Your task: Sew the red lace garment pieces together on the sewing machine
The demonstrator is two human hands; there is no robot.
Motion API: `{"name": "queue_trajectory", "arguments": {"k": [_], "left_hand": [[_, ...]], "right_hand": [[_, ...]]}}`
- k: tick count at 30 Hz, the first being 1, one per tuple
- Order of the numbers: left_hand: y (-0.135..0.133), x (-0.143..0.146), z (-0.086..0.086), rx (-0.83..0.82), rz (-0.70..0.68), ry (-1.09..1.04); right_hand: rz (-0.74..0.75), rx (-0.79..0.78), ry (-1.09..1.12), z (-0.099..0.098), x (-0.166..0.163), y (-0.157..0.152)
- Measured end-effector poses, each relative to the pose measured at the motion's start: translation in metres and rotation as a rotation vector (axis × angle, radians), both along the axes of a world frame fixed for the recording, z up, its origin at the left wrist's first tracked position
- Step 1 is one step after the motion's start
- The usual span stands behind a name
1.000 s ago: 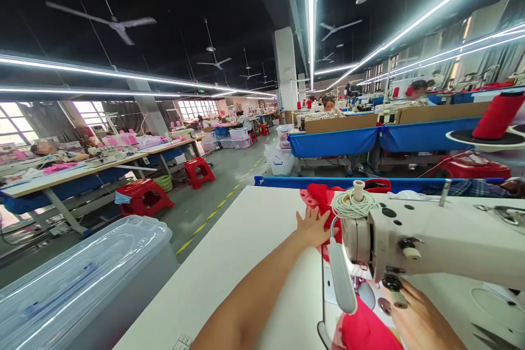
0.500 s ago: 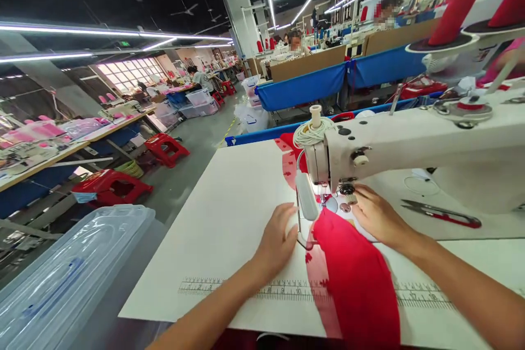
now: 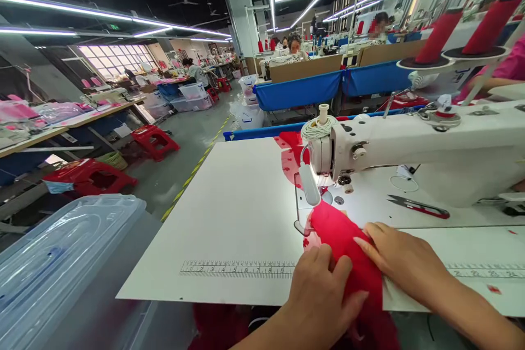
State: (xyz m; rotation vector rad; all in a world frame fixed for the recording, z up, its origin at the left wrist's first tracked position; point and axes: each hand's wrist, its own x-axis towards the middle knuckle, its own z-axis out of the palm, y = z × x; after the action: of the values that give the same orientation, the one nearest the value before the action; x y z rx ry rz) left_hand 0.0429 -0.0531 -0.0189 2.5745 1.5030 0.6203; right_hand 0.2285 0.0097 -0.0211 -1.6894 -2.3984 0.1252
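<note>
Red fabric [image 3: 334,224] runs from under the needle area of a white sewing machine [image 3: 410,142] toward me and drops over the table's front edge. A sheer pink strip with red marks [image 3: 312,240] shows along its left side. My left hand [image 3: 320,284] lies over the cloth near the front edge, fingers curled and closed on it. On the right border of the cloth, my right hand [image 3: 404,254] grips it between thumb and fingers. More sheer, red-marked cloth [image 3: 290,158] lies behind the machine head.
Thread snips [image 3: 418,206] lie right of the needle area. A printed ruler [image 3: 238,269] crosses the white table [image 3: 246,197]. Red thread cones [image 3: 438,38] stand at the upper right. A lidded plastic bin [image 3: 74,240] is at left, with red stools [image 3: 92,179] beyond. Several people sit farther back.
Both hands have moved back toward me from beside the needle area and now hold the red fabric. The left hand has also shifted right, onto the cloth. The view has shifted slightly.
</note>
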Motion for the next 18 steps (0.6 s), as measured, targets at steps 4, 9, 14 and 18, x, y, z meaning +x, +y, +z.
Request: {"name": "queue_trajectory", "arguments": {"k": [4, 9, 14, 18], "left_hand": [[0.003, -0.002, -0.005, -0.078, 0.091, 0.021], [0.004, -0.024, -0.003, -0.033, 0.319, 0.049], [0.004, -0.021, -0.007, 0.155, 0.111, -0.084], [-0.003, -0.007, -0.002, -0.199, -0.229, -0.312]], "right_hand": [[-0.013, -0.012, 0.26, -0.01, -0.007, -0.017], [-0.113, -0.259, 0.806, -0.004, -0.009, -0.016], [-0.185, -0.511, 1.233, 0.005, -0.019, -0.017], [-0.176, -0.511, 1.263, 0.008, -0.024, -0.02]]}}
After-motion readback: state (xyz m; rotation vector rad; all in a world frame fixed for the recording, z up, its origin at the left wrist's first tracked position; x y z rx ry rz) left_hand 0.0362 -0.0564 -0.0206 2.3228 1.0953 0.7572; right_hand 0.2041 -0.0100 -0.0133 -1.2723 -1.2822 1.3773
